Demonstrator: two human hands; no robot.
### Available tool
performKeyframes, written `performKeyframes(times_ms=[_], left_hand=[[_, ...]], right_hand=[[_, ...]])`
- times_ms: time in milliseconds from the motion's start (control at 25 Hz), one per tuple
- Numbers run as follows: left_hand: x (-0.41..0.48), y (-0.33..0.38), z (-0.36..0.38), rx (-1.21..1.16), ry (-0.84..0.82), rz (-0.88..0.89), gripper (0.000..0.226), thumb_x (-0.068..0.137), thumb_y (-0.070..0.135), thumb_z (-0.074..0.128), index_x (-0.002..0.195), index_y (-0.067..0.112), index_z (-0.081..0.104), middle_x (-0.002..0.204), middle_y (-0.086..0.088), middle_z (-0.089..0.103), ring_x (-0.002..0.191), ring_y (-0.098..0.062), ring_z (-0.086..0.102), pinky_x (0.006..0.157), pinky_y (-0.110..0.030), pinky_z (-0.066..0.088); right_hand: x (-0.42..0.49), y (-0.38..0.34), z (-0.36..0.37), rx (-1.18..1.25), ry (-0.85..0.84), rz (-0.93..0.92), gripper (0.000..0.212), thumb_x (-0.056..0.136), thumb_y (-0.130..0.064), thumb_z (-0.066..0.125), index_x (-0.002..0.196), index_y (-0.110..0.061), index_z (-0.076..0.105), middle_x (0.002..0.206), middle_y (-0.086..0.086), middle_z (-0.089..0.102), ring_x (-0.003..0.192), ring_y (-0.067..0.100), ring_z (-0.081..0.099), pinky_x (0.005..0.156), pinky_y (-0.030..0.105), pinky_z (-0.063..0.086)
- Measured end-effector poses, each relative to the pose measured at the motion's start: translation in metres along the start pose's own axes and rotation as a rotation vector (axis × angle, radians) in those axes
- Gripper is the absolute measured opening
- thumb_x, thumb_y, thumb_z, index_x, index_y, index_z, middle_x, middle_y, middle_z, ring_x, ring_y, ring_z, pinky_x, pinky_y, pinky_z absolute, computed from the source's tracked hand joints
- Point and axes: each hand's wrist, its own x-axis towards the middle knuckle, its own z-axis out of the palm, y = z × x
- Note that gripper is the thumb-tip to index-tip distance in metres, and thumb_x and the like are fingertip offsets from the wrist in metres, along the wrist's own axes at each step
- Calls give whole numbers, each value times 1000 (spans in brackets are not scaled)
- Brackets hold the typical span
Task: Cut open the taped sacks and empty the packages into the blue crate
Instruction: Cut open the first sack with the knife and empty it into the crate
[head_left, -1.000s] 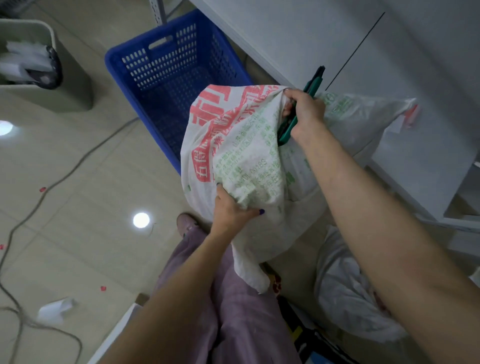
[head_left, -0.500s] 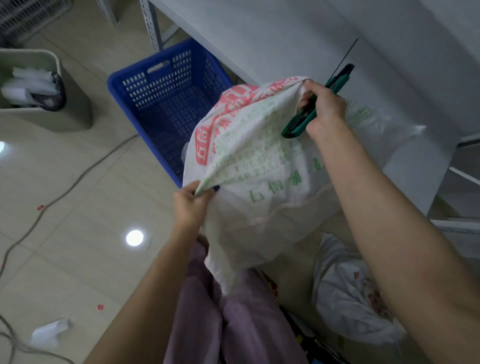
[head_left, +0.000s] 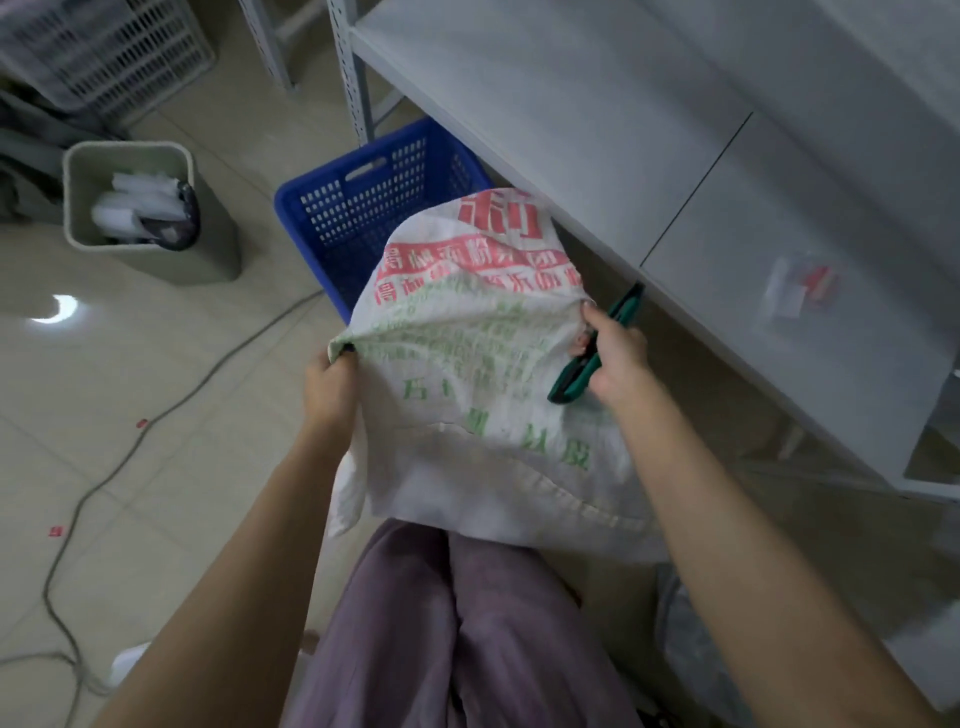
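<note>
i see the sack (head_left: 467, 374) held up over the crate (head_left: 363, 208), its far end hanging into it — left hand (head_left: 327, 384) pinches 1 edge, right hand (head_left: 618, 358) curls around the other edge and a green cutter (head_left: 576, 369) together; a bin (head_left: 150, 213) sits left of the crate.

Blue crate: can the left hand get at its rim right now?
Probably not yet: the left hand grips a corner of the woven sack, which hangs over the near side of the blue crate. The crate's left rim shows free, so letting go should open the way.
</note>
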Motion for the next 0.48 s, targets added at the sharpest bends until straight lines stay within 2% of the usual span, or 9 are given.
performKeyframes(times_ms=[120, 240, 360, 440, 480], left_hand=[[8, -3, 7, 141, 10, 5, 18, 91, 12, 39, 79, 6, 51, 64, 2, 43, 65, -13, 40, 52, -24, 33], [19, 1, 15, 327, -106, 49, 34, 87, 35, 44, 84, 4, 55, 71, -1, 50, 73, -19, 45, 57, -29, 35], [30, -3, 15, 628, -220, 48, 74, 75, 67, 43, 114, 5, 55, 101, -9, 60, 96, -29, 55, 78, -35, 44], [37, -8, 17, 778, -220, -53, 79, 79, 69, 49, 127, 6, 45, 121, -15, 55, 110, -34, 52, 86, -37, 41], [40, -11, 19, 828, -206, -93, 79, 81, 65, 52, 131, 5, 40, 127, -17, 52, 115, -35, 49, 88, -37, 40]], right_hand=[[13, 11, -4, -22, 19, 42, 18, 87, -11, 68, 90, -6, 51, 63, 3, 47, 41, 9, 42, 38, 18, 34], [28, 1, -20, -65, -24, 80, 18, 84, -9, 69, 81, -9, 52, 62, 3, 48, 38, 9, 42, 39, 18, 35], [47, -13, -46, -110, -2, 170, 12, 84, -4, 67, 80, -7, 55, 66, 3, 49, 32, 6, 41, 34, 16, 32], [56, -18, -63, -106, 46, 259, 11, 87, -4, 63, 79, -6, 57, 66, 2, 46, 31, 5, 40, 31, 15, 30], [59, -18, -71, -185, 69, 274, 13, 87, -8, 66, 78, -8, 57, 64, 1, 44, 35, 6, 40, 30, 15, 29]])
